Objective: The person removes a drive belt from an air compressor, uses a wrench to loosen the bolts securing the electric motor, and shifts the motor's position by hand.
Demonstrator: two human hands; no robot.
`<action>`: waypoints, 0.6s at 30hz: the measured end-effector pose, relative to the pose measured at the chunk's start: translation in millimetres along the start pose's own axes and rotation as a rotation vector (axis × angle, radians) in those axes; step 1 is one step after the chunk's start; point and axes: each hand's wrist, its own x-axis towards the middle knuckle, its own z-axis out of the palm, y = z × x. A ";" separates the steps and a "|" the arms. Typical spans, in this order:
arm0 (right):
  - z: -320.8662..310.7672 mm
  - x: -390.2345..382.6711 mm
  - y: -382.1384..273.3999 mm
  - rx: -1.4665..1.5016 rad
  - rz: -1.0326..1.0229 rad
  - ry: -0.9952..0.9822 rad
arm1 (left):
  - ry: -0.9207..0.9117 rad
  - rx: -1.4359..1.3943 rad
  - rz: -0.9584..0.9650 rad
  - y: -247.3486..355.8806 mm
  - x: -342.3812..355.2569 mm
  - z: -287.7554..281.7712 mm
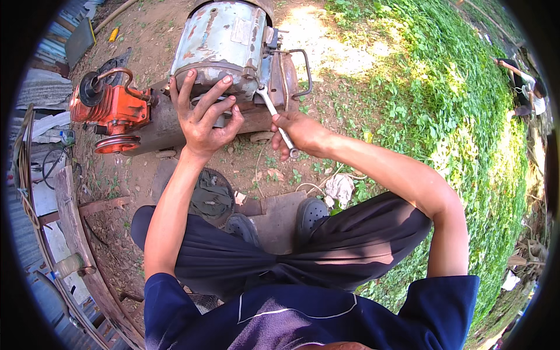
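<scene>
In front of me stands a worn, grey-green electric motor (219,41) with rust patches, mounted on a brown cylindrical tank (169,119). My left hand (204,116) rests against the motor's near end, fingers spread and partly over its rim. My right hand (300,134) grips a silver combination wrench (272,106) around its lower shaft. The wrench's upper end sits at a bolt on the motor's lower right edge; the exact fit is too small to tell. Left of the motor, an orange-red compressor pump (114,108) with a pulley wheel (116,144) is on the tank.
A bent metal handle (303,73) sticks out right of the motor. Between my legs lie a round tray with dark cloth (210,195) and a board (277,219). A pale rag (339,189) lies near my right foot. Wooden beams (87,251) stand left. Another person (528,87) is far right.
</scene>
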 end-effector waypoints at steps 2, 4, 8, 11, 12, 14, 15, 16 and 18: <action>-9.8 -2.1 -3.9 0.011 0.017 -0.022 | -0.011 0.007 0.012 -0.1 0.9 -0.6; -13.0 -3.7 -10.0 0.020 0.035 -0.049 | -0.036 0.017 0.032 -0.9 0.1 -3.1; -10.0 -4.7 -32.8 -0.116 0.160 -0.074 | -0.052 0.014 0.029 -1.7 1.4 -4.6; -22.1 -8.6 -53.4 -0.316 0.228 -0.084 | -0.081 0.012 0.023 0.7 1.0 -7.2; -31.4 -8.8 -59.4 -0.401 0.252 -0.104 | -0.082 0.009 0.026 0.5 0.6 -7.1; -48.2 -5.2 -66.2 -0.494 0.213 -0.052 | -0.076 0.002 0.030 -0.4 0.7 -6.1; -60.4 -1.0 -71.9 -0.653 0.176 0.045 | -0.073 0.004 0.026 -1.4 1.1 -6.6; -66.2 0.2 -80.3 -0.810 0.139 0.143 | -0.069 -0.003 0.022 -1.4 0.3 -6.2; -82.7 10.2 -88.8 -0.918 0.039 0.157 | -0.060 -0.009 0.022 -1.8 1.1 -6.2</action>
